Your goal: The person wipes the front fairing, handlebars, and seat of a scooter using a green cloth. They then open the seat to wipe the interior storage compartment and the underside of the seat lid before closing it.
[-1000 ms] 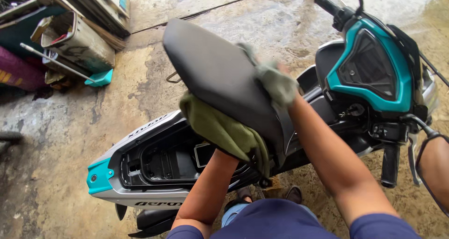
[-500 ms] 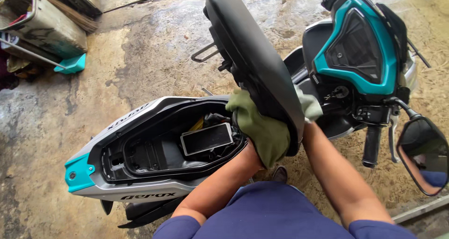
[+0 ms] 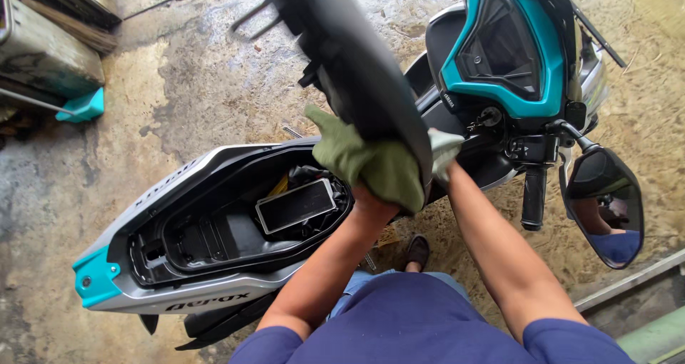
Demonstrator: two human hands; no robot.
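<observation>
Gripping the raised black seat (image 3: 357,64) with both hands closed — your left hand (image 3: 378,168) under a green cloth, your right hand (image 3: 444,154) under a pale one — you stand beside the scooter (image 3: 214,228).

Left arm: bare forearm rising from a blue short sleeve at the lower frame edge, angled up and to the right, wrist straight.
Left hand (image 3: 374,168): fully covered by an olive-green glove; fingers closed in a grip, knuckles facing the camera.
Right arm: bare forearm from a blue short sleeve at lower right, angled up and to the left, converging on the left wrist.
Right hand (image 3: 444,150): pale grey-green glove, mostly hidden; only the cuff and back of the hand show, fingers out of sight. The two hands sit just beside one another.
</observation>
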